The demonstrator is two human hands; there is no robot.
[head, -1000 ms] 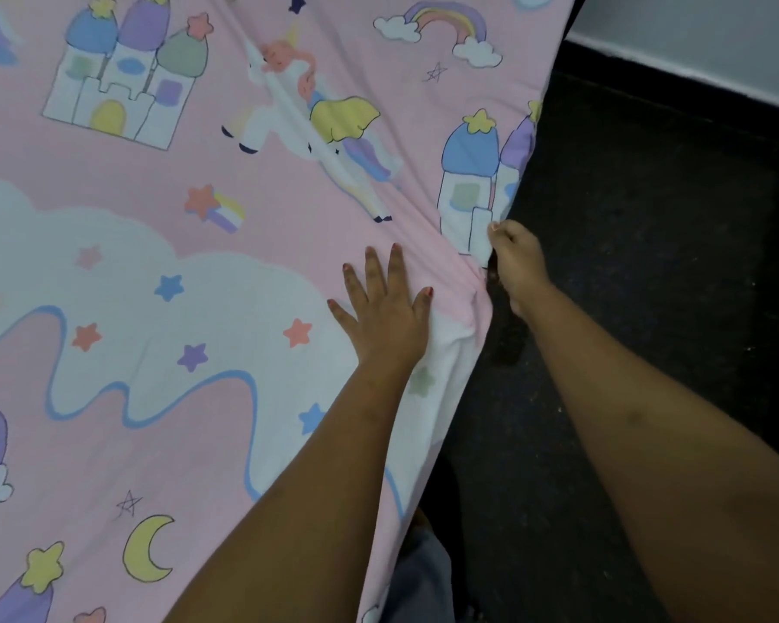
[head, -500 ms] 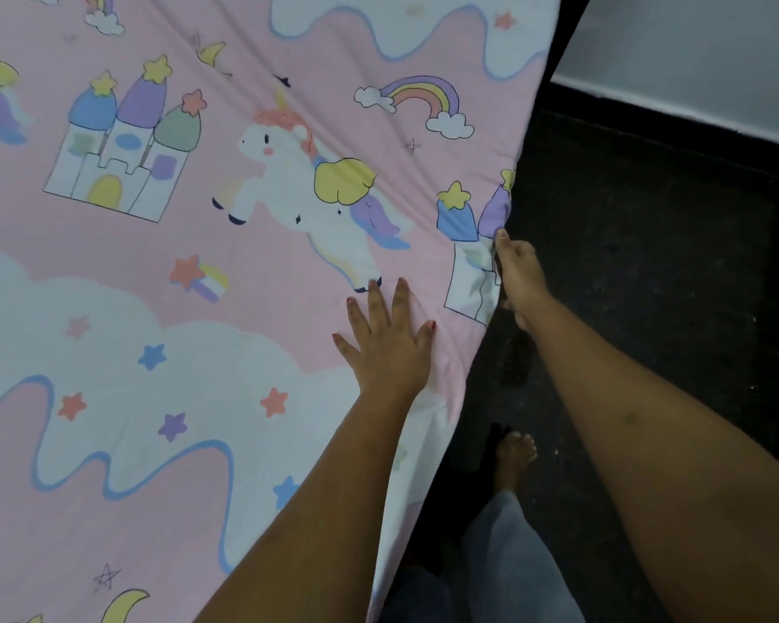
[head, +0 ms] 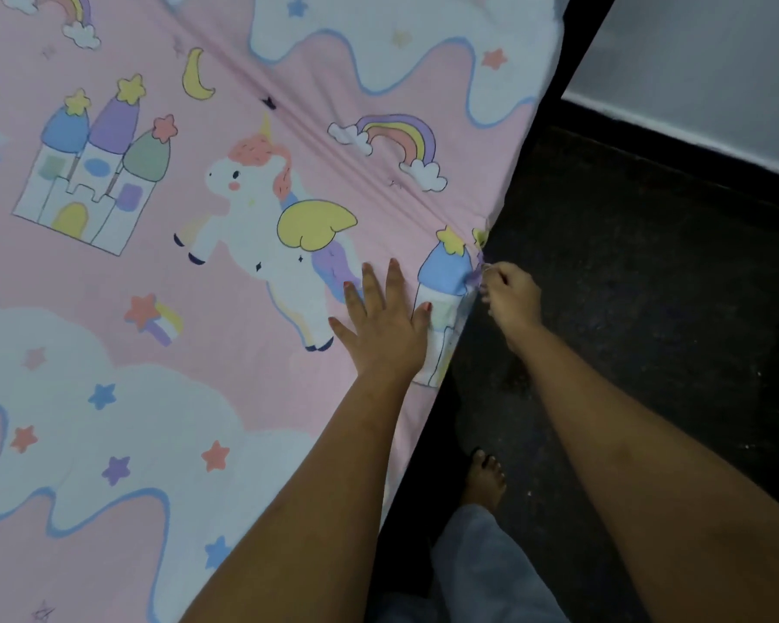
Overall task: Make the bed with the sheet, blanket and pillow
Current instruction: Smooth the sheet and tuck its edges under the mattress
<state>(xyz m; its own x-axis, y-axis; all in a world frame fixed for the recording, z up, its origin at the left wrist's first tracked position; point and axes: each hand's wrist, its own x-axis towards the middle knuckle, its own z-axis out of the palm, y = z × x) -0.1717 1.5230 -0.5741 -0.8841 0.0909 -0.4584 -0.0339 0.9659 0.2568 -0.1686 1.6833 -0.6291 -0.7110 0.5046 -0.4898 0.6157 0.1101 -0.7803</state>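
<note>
Firstly, sheet (head: 131, 335): pink, printed with clouds, stars and moons, spread flat over the bed around the unicorn (head: 262, 218) print, which serves as landmark.
Large castle print (head: 93, 182): left of the unicorn, level with its head.
Creases: a band of folds runs diagonally above the unicorn, past its horn, down to the bed's side edge on its right.
Rainbow print (head: 396, 141): above and right of the unicorn, beside those folds.
Left hand (head: 378, 326): lies palm down on the sheet, just right of the unicorn's tail and hind leg; its fingers (head: 372, 285) are straight and spread, grasping nothing, pressing the cloth flat.
Small castle print (head: 446, 281): right of the unicorn, at the bed's edge, touching the left hand's thumb side.
Right hand (head: 511, 299): further right of the unicorn, just off the bed's edge; its fingers (head: 491, 274) are curled and pinch the sheet's edge where the folds meet.
Bare foot (head: 484, 478): below and right of the unicorn, on the dark floor (head: 648, 308), with a grey trouser leg (head: 477, 564) behind it.
Wall (head: 716, 60): pale, far right of the unicorn, above the floor.
</note>
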